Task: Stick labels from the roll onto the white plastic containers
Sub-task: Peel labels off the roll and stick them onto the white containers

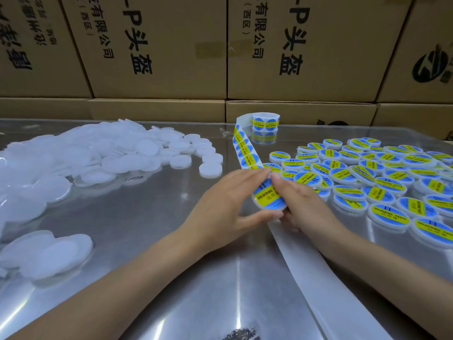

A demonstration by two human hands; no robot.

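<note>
A person's two bare forearms reach forward over a shiny metal table (152, 241). Between the hands, near the middle of the table, is a round white plastic container (268, 201) with a blue and yellow label (266, 192) on top that reads "SOLDERING".

The left hand (221, 204) grasps the container from its left side: the fingers (255, 174) curve over the far edge and the thumb (259, 217) presses against the near edge. The right hand (301, 200) is at the container's right side, with its fingers (278, 179) lying on the label. Its lower fingers are tucked under the container and cannot be seen clearly.

A strip of labels (242, 148) runs from just behind the hands back to a small label roll (266, 121) standing upright at the far edge of the table. The emptied white backing paper (306, 271) trails from under the hands toward the near right edge.

To the left lies a large loose heap of plain white containers (105, 153), and a few more (46, 253) sit at the near left. To the right, a crowd of labelled containers (382, 173) covers the table, many overlapping.

Behind the table stands a wall of stacked brown cardboard boxes (171, 57) printed with black Chinese characters.
</note>
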